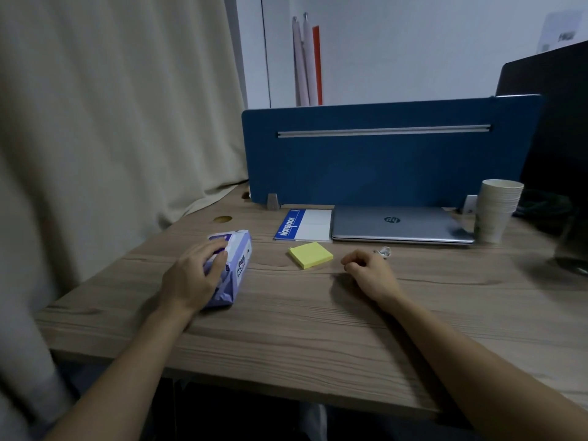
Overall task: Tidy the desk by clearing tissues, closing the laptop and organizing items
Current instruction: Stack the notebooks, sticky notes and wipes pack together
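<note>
A purple tissue pack [237, 265] lies on the left of the wooden desk [318, 329], and my left hand [194, 275] rests on top of it with fingers curled over its upper face. To the right, my right hand [369, 270] lies on the desk in a loose fist with nothing in it. A yellow sticky-note pad [311, 255] sits between the two hands. The silver laptop [401, 225] lies closed at the back, with a blue-and-white notebook [304, 225] beside its left edge. A small white object [384, 251] lies just beyond my right hand.
A blue divider panel [381, 154] stands along the desk's far edge. A stack of paper cups [498, 211] stands right of the laptop, a dark monitor [560, 138] behind it. A beige curtain [111, 122] hangs at the left. Two round holes [222, 219] mark the desk's back left.
</note>
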